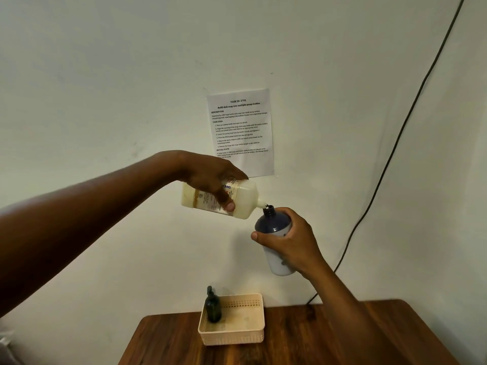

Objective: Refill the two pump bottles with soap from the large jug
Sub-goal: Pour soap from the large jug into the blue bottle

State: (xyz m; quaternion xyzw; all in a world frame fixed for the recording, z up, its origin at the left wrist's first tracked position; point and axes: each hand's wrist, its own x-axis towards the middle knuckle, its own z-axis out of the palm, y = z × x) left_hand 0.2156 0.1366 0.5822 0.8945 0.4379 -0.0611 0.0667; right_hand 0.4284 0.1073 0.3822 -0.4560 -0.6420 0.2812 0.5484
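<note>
Two bare forearms in view, no sleeves visible up to the frame edge. Left hand (213,177): no rings, no watch or band at the wrist behind it; thumbnail short, unpainted. Right hand (292,239): also no rings, bare wrist; thumbnail short and plain. No gloves, no visible markings on either arm.

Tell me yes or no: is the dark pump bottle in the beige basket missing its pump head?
No, the dark pump bottle standing in the beige plastic basket has its pump head on.

Pale wall (105,75) with a taped printed sheet (241,130) and dangling black cable (395,143) — wooden table (329,338) below.
</note>
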